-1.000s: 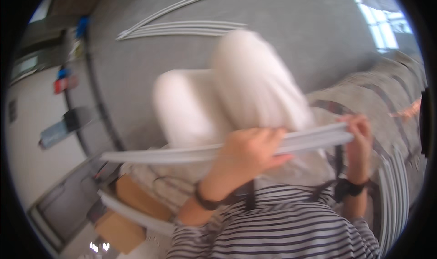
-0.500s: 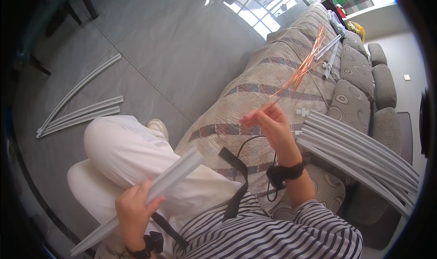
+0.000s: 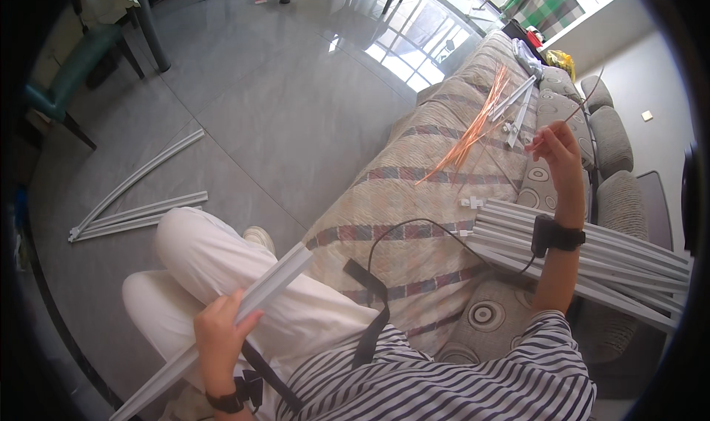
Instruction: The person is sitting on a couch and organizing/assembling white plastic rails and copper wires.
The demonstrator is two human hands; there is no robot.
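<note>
My left hand is wrapped round a long pale grey plastic channel strip, which slants across my lap from the lower left. Raised over the right side of the sofa, my right hand pinches a single thin wire that sticks up past the fingers. A loose bundle of copper wires lies on the sofa cover to the left of that hand. Beneath my right forearm rests a stack of similar grey strips, with small white end pieces on some.
A quilted striped cover spreads over the sofa, with patterned cushions along it. More strips lie beyond the wires. On the tiled floor at left are joined strips and a green chair. A black cable loops near my right arm.
My right hand has moved up and right, away from the copper bundle, with one wire in its fingers. My left hand still grips the channel strip. The view has shifted a little.
</note>
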